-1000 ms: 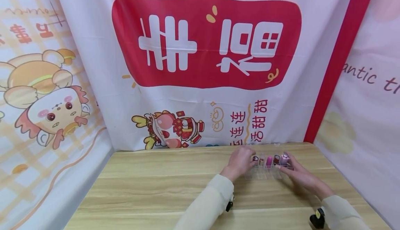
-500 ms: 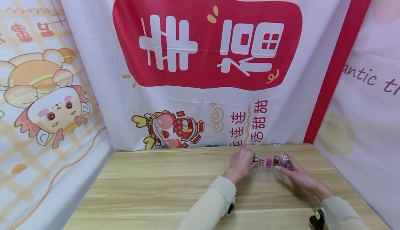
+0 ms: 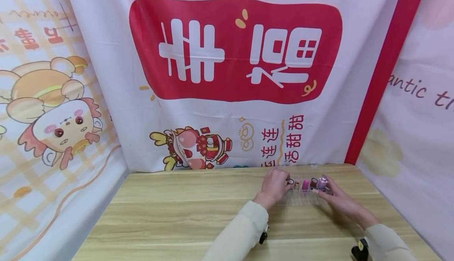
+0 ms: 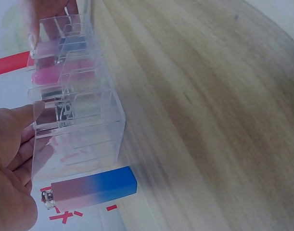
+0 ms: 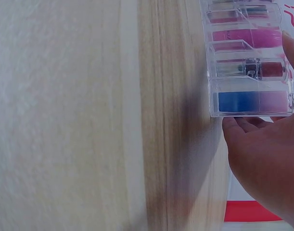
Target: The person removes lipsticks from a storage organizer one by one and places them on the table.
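Note:
A clear plastic organizer (image 3: 297,200) stands on the table at the back right, with lip-colour tubes upright in its compartments. Reaching from above at its left end, my left hand (image 3: 274,186) pinches the top of a dark-red tube (image 4: 45,117) in a compartment; its other fingers are behind the clear wall. My right hand (image 3: 342,201) grips the organizer's right end, thumb in front and fingers behind. That end compartment holds a pink-and-blue tube (image 5: 252,101). A similar pink-and-blue tube (image 4: 96,188) is upright outside the left end, hidden by my left hand in the head view.
Between the end tubes are a bright pink tube (image 3: 305,184) and another dark-red tube (image 5: 272,70). A printed cloth (image 3: 234,135) hangs along the table's back edge, with more cloth at both sides. The wooden table (image 3: 177,213) extends to the left and front.
My left wrist and sleeve have shifted slightly to the right, with the fingers staying at the same tube. My right hand and the organizer have hardly moved.

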The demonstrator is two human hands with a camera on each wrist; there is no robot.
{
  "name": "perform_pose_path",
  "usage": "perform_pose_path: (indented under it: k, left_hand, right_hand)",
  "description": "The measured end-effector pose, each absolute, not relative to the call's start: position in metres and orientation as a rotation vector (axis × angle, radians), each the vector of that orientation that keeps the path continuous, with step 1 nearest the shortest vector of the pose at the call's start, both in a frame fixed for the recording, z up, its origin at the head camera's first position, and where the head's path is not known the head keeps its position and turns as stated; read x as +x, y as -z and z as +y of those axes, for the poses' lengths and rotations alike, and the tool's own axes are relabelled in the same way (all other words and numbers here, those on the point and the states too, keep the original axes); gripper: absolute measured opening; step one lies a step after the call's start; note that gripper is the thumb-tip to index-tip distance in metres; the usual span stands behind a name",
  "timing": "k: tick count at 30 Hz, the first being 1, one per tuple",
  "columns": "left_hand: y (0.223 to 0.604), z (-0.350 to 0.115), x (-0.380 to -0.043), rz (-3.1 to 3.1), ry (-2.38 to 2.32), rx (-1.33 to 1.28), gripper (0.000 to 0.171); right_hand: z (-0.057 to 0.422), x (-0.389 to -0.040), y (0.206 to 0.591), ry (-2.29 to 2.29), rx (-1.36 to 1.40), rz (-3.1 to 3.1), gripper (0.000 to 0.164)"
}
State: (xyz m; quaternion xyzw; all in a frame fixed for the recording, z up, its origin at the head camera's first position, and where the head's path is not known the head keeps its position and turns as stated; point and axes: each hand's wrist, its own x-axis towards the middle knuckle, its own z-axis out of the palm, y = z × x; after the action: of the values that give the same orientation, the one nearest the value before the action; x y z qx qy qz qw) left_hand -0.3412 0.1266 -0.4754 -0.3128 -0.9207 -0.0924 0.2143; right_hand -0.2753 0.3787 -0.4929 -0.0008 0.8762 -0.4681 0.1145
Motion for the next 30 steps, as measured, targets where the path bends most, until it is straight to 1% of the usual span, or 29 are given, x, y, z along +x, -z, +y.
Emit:
perform_pose_path:
  k: [10,16,24,30]
  left_hand:
    - [0.465,0.126,-0.335,-2.696,0.548,-0.833,0.018]
    - [0.461,0.125,-0.335,-2.688,0.733,-0.851,0.015]
    - [0.455,0.123,-0.334,-2.665,0.860,-0.883,0.014]
    - [0.447,0.122,-0.330,-2.654,0.953,-0.868,0.014]
  right_hand:
    - [0.378,-0.275,0.491,1.354,0.027,2.556,0.106]
    - [0.380,-0.275,0.493,1.361,-0.001,2.563,0.104]
    - [0.379,-0.275,0.495,1.412,-0.067,2.577,0.100]
    - [0.378,-0.274,0.493,1.375,-0.048,2.584,0.102]
